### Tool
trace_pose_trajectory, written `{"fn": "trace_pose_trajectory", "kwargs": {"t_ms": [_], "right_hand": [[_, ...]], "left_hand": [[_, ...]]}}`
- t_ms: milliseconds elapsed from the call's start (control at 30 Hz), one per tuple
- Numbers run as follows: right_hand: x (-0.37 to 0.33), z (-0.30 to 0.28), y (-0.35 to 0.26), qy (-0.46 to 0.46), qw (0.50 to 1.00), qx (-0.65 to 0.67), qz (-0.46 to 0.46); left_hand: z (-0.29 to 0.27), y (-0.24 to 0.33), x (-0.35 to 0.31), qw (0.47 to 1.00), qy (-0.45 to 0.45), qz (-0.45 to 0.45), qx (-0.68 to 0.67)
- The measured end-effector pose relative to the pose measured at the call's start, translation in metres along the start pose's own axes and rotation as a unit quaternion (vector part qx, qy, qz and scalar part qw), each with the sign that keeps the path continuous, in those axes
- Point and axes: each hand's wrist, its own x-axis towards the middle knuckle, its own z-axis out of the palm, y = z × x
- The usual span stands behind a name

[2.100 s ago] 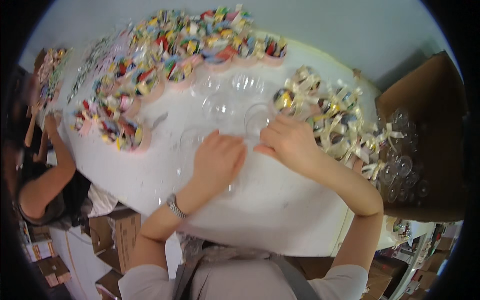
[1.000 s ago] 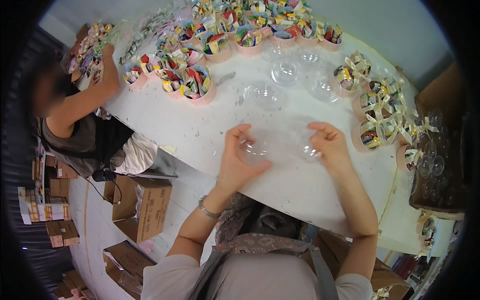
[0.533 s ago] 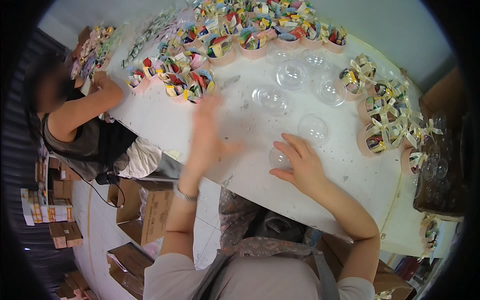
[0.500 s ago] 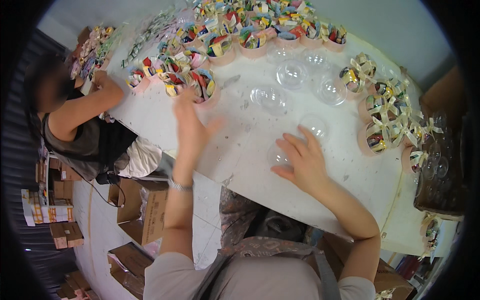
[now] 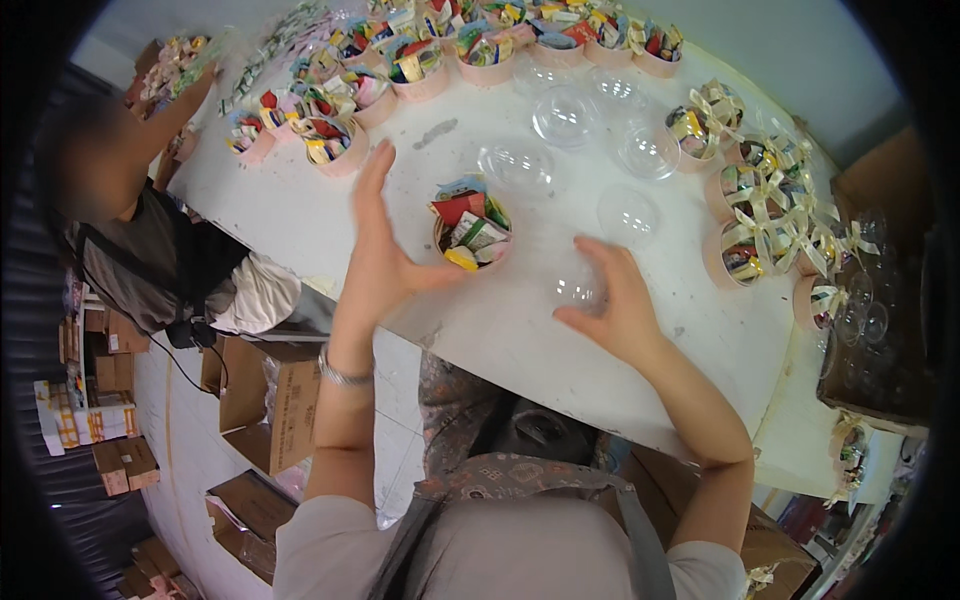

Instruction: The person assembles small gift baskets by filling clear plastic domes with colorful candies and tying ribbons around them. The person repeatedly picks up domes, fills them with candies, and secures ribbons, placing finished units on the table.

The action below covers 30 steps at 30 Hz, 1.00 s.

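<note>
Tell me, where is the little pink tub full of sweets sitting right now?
The pink tub stands mid-table, against the left hand, with a clear dome just beyond it.

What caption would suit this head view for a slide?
Left hand draws a filled pink cup close; right hand cups a clear dome lid.

Small colourful packets fill a round pink tub (image 5: 472, 228) on the white table (image 5: 520, 330), with similar filled tubs (image 5: 420, 60) along its far edge. Brown cardboard boxes (image 5: 270, 400) stand on the floor at left.
</note>
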Motion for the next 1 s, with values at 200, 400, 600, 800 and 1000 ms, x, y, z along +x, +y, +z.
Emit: {"fn": "trace_pose_trajectory", "kwargs": {"t_ms": [200,400,600,800,1000], "right_hand": [[-0.024,0.001,-0.01,0.022,0.945,0.303,0.118],[-0.048,-0.002,-0.038,0.044,0.965,0.252,0.06],[-0.075,-0.002,-0.054,0.105,0.991,0.023,-0.075],[-0.064,0.006,-0.07,0.119,0.992,-0.03,0.015],[-0.062,0.02,-0.073,0.174,0.981,-0.087,-0.008]], "left_hand": [[0.055,0.003,-0.039,0.982,-0.169,-0.058,-0.069],[0.072,0.082,-0.083,0.975,-0.105,0.066,0.183],[0.084,0.079,-0.086,0.979,-0.066,0.123,0.147],[0.084,0.073,-0.087,0.987,-0.145,0.065,0.011],[0.081,0.072,-0.091,0.952,-0.203,-0.111,-0.202]]}}
